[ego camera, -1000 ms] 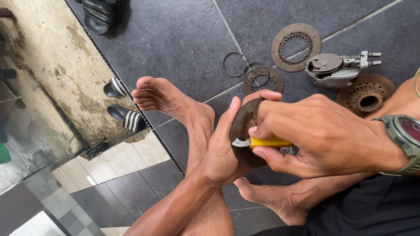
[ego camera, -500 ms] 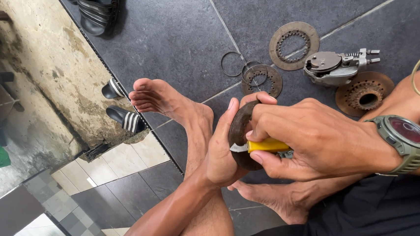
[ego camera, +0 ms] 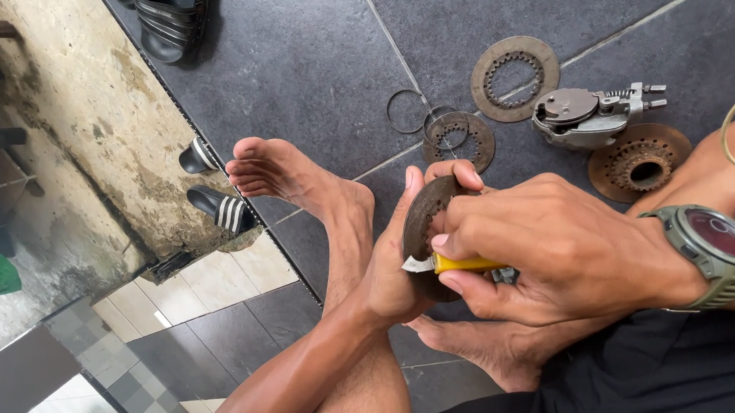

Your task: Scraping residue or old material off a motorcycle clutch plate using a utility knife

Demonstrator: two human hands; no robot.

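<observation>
The left hand [ego camera: 393,265] cups a rusty toothed metal disc [ego camera: 424,220] on edge; the right hand [ego camera: 552,250], closed round a yellow-handled blade [ego camera: 449,264], presses its steel tip against the disc's face. Beyond the knuckles lie flat ring plates [ego camera: 515,78] on dark matte tile [ego camera: 305,56]

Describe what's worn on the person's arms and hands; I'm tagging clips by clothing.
Both arms are bare, with no sleeves or gloves. The right hand has an olive-green wristwatch with a round dark face on its wrist. The left hand wears nothing.
</observation>
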